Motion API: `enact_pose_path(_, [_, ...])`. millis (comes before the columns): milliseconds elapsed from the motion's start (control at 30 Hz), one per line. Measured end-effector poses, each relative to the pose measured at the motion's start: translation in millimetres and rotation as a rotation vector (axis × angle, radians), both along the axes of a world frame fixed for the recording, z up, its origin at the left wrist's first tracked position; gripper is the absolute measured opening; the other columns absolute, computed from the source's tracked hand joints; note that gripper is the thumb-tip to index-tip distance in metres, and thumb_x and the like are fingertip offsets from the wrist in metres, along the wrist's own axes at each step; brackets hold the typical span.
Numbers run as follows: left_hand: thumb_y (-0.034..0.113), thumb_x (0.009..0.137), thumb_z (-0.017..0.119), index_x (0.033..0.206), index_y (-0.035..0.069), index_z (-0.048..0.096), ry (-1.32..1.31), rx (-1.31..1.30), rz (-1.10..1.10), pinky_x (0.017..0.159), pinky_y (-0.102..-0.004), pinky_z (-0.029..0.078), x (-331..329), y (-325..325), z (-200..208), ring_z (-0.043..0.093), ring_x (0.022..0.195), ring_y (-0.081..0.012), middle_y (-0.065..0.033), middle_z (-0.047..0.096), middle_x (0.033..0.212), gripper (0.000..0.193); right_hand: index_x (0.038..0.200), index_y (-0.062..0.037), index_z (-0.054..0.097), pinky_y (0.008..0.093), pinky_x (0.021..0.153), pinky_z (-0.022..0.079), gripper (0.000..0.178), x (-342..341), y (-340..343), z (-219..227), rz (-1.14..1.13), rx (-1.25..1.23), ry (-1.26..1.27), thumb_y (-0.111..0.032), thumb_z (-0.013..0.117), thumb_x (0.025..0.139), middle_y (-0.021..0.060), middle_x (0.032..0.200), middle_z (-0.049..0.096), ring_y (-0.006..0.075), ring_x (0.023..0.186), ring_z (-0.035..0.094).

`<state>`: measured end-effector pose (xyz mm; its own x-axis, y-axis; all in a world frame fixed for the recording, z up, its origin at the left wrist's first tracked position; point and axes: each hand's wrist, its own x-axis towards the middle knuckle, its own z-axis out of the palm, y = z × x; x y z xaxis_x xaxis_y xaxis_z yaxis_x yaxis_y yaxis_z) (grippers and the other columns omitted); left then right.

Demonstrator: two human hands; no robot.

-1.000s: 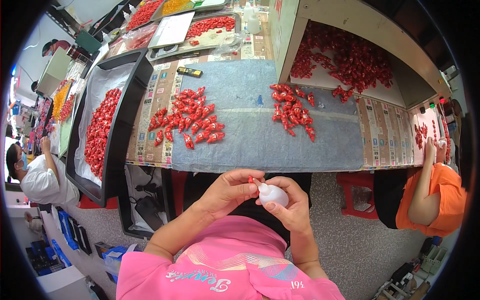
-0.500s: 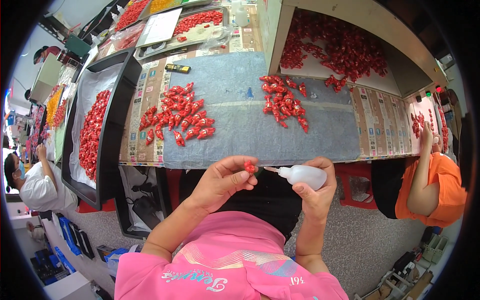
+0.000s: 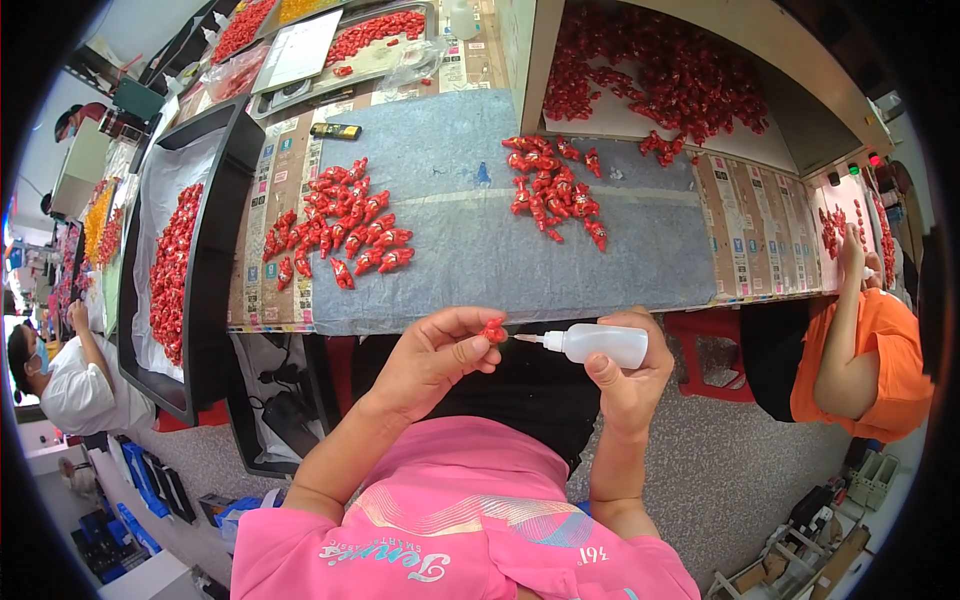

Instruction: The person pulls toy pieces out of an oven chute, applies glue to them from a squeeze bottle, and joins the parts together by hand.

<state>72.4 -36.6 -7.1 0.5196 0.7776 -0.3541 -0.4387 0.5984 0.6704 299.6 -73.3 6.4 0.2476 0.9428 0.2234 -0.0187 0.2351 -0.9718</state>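
Beyond the translucent white bottle (image 3: 612, 346), we can cross the grey-blue cloth (image 3: 450, 265) between two heaps of glossy red pieces (image 3: 338, 212) (image 3: 557, 193); a rectangular black tray (image 3: 218, 250) blocks our left, an open-fronted beige cabinet (image 3: 530, 50) our right.

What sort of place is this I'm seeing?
Likely a workshop for small handwork: the left hand holds a red piece, the right hand a white squeeze bottle; similar red pieces fill a black tray, and a person in orange is nearby.

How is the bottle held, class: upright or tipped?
Tipped sideways: the bottle lies crosswise in the right hand, its nozzle pointing left toward the small red piece.
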Motion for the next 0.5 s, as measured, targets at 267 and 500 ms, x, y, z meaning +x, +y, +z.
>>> enact_pose_path(267, [0.007,0.092,0.059,0.12,0.0,0.058,0.0,-0.015,-0.006,0.077,-0.0252,0.052,0.9,-0.3,1.1,0.063,0.086,-0.0128,-0.0059,0.064,0.103,0.03,0.096,0.0004,0.062,0.0248,0.068,0.044,0.041,1.2,-0.1,-2.1,-0.005,-0.01,-0.017,-0.024,0.083,0.071,0.0045,0.088,0.057,0.0121,0.078,0.056])
enact_pose_path(500, [0.007,0.092,0.059,0.12,-0.001,0.058,0.002,-0.02,-0.003,0.076,-0.0252,0.053,1.4,-0.9,2.9,0.063,0.085,-0.0131,-0.0065,0.065,0.103,0.03,0.097,0.0002,0.062,0.025,0.07,0.045,0.04,0.7,-1.8,-4.1,-0.006,-0.062,0.033,-0.024,0.083,0.072,0.0045,0.089,0.058,0.0126,0.08,0.057])
